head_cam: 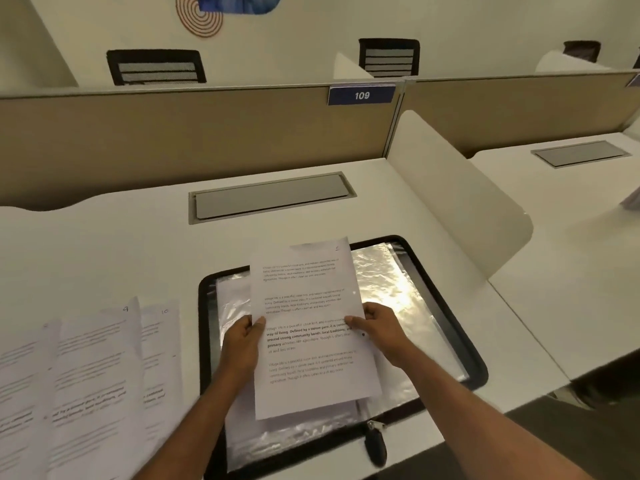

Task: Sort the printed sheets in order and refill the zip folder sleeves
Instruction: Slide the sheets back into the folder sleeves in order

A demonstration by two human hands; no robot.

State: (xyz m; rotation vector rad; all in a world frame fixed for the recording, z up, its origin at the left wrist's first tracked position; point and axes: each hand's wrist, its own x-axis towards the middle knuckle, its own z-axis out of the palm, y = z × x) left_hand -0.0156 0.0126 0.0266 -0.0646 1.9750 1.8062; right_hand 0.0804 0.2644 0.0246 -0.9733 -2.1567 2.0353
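Worktop [104, 258]: white desk on my head-cam feed, all the stuff sits toward its near edge.
Zip folder [464, 327]: lying open by the worktop's near edge, right of the middle, with a black rim and shiny clear sleeves [398, 282] facing up.
Loose sheets [86, 375]: fanned and overlapping at the near left corner, with 9 and 10 handwritten on two of them.
Held sheet [308, 306]: printed page over the open folder, slightly tilted, more paper peeking out below it.
Left grip [242, 341]: pinching the held sheet's left edge, thumb on top.
Right grip [377, 327]: same deal on the right edge.
Zip pull [375, 443]: dark tab at the folder's near edge.
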